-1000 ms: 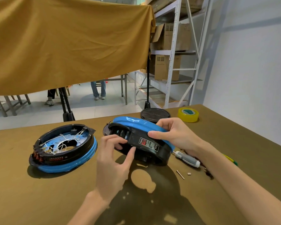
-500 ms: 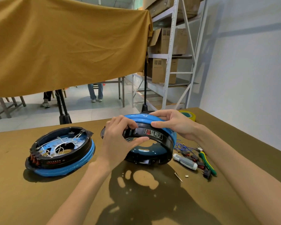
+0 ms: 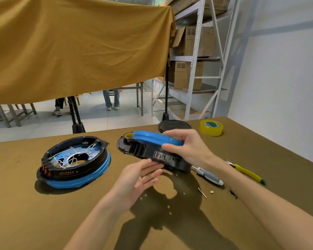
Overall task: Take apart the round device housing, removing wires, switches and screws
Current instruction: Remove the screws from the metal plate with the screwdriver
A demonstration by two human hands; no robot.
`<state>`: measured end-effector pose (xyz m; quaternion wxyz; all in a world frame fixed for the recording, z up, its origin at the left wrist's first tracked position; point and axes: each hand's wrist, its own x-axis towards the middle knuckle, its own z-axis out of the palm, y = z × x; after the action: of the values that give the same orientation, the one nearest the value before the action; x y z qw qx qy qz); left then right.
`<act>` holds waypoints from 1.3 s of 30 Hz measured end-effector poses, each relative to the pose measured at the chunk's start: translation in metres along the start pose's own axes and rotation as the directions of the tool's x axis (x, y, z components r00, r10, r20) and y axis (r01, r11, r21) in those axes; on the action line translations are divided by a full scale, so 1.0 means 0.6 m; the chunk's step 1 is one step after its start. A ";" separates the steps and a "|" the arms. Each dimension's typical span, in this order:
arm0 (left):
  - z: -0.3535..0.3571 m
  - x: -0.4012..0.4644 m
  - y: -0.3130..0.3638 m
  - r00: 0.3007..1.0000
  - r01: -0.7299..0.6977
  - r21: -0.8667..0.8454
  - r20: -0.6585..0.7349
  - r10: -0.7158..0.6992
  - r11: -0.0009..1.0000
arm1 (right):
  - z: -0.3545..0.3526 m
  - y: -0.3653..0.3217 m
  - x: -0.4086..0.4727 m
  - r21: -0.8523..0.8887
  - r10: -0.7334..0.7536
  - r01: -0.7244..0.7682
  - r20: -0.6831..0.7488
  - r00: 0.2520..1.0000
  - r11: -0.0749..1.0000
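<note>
Frame centre: round housing (image 3: 152, 148), black body with blue rim, held tilted above the table (image 3: 25, 222), blue rim uppermost, label side facing the camera. Right hand (image 3: 186, 147) grips its right end, thumb on the black side wall beside the label, fingers curled over the blue rim. Left hand (image 3: 139, 175) sits under the lower edge, palm up, fingers straight and relaxed, tips touching the black underside; it grips nothing.

Left of centre: second housing half (image 3: 74, 161) lies flat on the table, open side up, white wires (image 3: 70, 159) tangled inside, red parts at its lower-left edge.

Right of centre, on the table: screwdriver (image 3: 209, 175) with grey-white handle just beside the held housing; loose screw (image 3: 202, 193) below it; yellow-handled tool (image 3: 249, 174) further right, partly hidden by the right forearm.

Upper right of the table: yellow tape roll (image 3: 211, 127); black round lid (image 3: 173, 125) to its left, behind the held housing
</note>
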<state>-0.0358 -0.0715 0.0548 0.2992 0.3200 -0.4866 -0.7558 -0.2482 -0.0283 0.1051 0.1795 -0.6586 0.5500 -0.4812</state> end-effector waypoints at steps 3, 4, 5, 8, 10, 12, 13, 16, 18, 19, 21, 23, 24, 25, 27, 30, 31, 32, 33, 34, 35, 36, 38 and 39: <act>-0.013 -0.011 -0.006 0.987 0.153 -0.232 -0.003 -0.158 0.961 | 0.037 0.008 -0.026 -0.111 -0.030 0.026 -0.030 0.999 0.993; -0.016 -0.014 -0.009 0.982 0.175 -0.280 -0.018 -0.188 0.944 | 0.047 0.009 -0.033 -0.141 -0.032 0.024 -0.051 0.998 0.990; -0.018 -0.015 -0.012 0.977 0.187 -0.315 -0.040 -0.210 0.930 | 0.054 0.008 -0.038 -0.184 -0.043 0.030 -0.071 0.997 0.982; -0.022 -0.015 -0.025 0.948 0.230 -0.417 -0.110 -0.300 0.879 | 0.076 0.007 -0.048 -0.343 -0.130 0.091 -0.091 0.987 0.935; -0.025 -0.014 -0.033 0.922 0.258 -0.471 -0.141 -0.361 0.844 | 0.086 0.009 -0.052 -0.373 -0.128 0.106 -0.034 0.991 0.922; -0.026 -0.013 -0.040 0.899 0.277 -0.512 -0.160 -0.407 0.813 | 0.088 0.017 -0.057 -0.352 -0.065 0.079 0.051 0.997 0.932; -0.026 -0.011 -0.045 0.889 0.291 -0.533 -0.157 -0.431 0.795 | 0.086 0.023 -0.061 -0.342 -0.035 0.064 0.090 0.995 0.937; -0.030 -0.007 -0.056 0.869 0.337 -0.581 -0.110 -0.482 0.741 | 0.080 0.037 -0.077 -0.297 0.014 0.034 0.156 0.988 0.954; -0.029 -0.001 -0.058 0.879 0.346 -0.613 -0.054 -0.474 0.711 | 0.075 0.044 -0.089 -0.242 0.032 0.001 0.130 0.991 0.970; -0.027 0.002 -0.057 0.885 0.337 -0.622 -0.048 -0.464 0.707 | 0.070 0.048 -0.094 -0.226 0.038 -0.017 0.085 0.996 0.974; -0.020 0.006 -0.053 0.883 0.299 -0.611 -0.113 -0.455 0.733 | 0.053 0.058 -0.100 -0.221 0.032 -0.046 -0.063 0.997 0.974; -0.014 0.013 -0.048 0.868 0.256 -0.553 -0.228 -0.440 0.793 | 0.028 0.071 -0.104 -0.266 0.048 -0.110 -0.228 0.972 0.958; -0.013 0.018 -0.047 0.862 0.231 -0.514 -0.286 -0.419 0.826 | 0.013 0.079 -0.106 -0.313 0.078 -0.174 -0.295 0.952 0.934; -0.013 0.023 -0.047 0.857 0.203 -0.479 -0.336 -0.391 0.854 | -0.003 0.090 -0.108 -0.370 0.122 -0.253 -0.344 0.931 0.894; -0.018 0.032 -0.047 0.844 0.145 -0.425 -0.418 -0.336 0.894 | -0.033 0.116 -0.114 -0.493 0.255 -0.421 -0.370 0.893 0.762; -0.027 0.035 -0.053 0.836 0.097 -0.330 -0.485 -0.256 0.939 | -0.053 0.151 -0.130 -0.699 0.447 -0.512 -0.298 0.843 0.499; -0.030 0.035 -0.056 0.841 0.090 -0.301 -0.487 -0.235 0.949 | -0.053 0.162 -0.137 -0.752 0.476 -0.494 -0.274 0.836 0.436; -0.034 0.035 -0.058 0.848 0.088 -0.278 -0.483 -0.219 0.957 | -0.051 0.171 -0.143 -0.794 0.486 -0.470 -0.258 0.835 0.386; -0.037 0.034 -0.058 0.855 0.092 -0.261 -0.473 -0.210 0.961 | -0.049 0.177 -0.147 -0.831 0.477 -0.441 -0.252 0.842 0.339; -0.042 0.032 -0.058 0.863 0.095 -0.251 -0.461 -0.205 0.963 | -0.047 0.182 -0.150 -0.868 0.450 -0.403 -0.248 0.858 0.289; -0.047 0.031 -0.056 0.871 0.096 -0.246 -0.448 -0.201 0.964 | -0.046 0.185 -0.152 -0.900 0.417 -0.366 -0.247 0.875 0.237; -0.054 0.029 -0.054 0.877 0.092 -0.245 -0.439 -0.195 0.965 | -0.047 0.186 -0.152 -0.919 0.383 -0.341 -0.248 0.890 0.197; -0.071 0.029 -0.050 0.886 0.078 -0.239 -0.428 -0.177 0.968 | -0.054 0.186 -0.148 -0.904 0.342 -0.362 -0.273 0.899 0.229; -0.081 0.029 -0.048 0.893 0.078 -0.234 -0.416 -0.172 0.969 | -0.060 0.181 -0.146 -0.852 0.334 -0.417 -0.312 0.889 0.315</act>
<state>-0.0129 -0.1009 0.0092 0.3827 0.4772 -0.3030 -0.7308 -0.3320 0.0249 0.0009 -0.1181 -0.4837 0.8637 -0.0781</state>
